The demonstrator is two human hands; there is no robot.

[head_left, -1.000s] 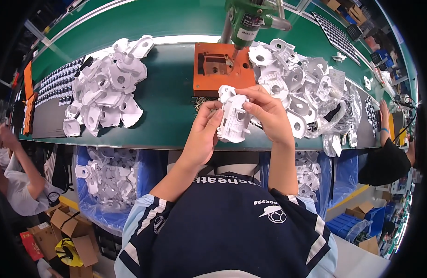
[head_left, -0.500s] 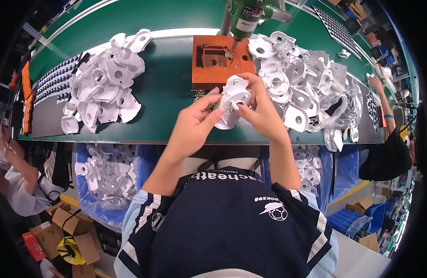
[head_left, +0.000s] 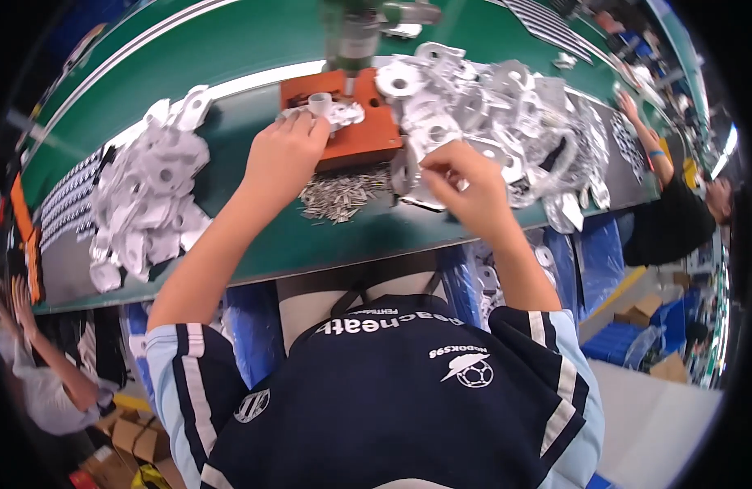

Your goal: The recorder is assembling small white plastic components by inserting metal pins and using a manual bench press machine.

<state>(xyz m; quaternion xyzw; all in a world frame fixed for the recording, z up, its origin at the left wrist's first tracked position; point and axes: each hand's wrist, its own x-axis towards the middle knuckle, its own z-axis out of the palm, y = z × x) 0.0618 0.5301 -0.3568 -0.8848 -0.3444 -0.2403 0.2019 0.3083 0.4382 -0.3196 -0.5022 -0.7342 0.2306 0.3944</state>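
Observation:
My left hand [head_left: 288, 151] is closed on a white plastic part [head_left: 340, 112] seated on the orange fixture block [head_left: 368, 134], beneath the green press head [head_left: 351, 37], which is smeared by motion. My fingers hide part of the piece. Over the near left edge of the right-hand heap of white plastic housings [head_left: 474, 94] is my right hand [head_left: 472, 189]. Its fingers are curled in a pinch; anything in them is too small or too hidden to name. A small pile of metal pins [head_left: 343, 196] lies between my hands, in front of the block.
Another heap of white housings [head_left: 152, 179] lies on the left of the green bench. Trays of small dark parts [head_left: 70, 191] stand beyond it. Blue-lined bins [head_left: 478, 281] sit below the bench edge. Other people [head_left: 58, 359] are at both sides.
The white part went from both hands onto the orange block, where my left hand holds it. My right hand let go of it and is now by the right heap. The view has shifted.

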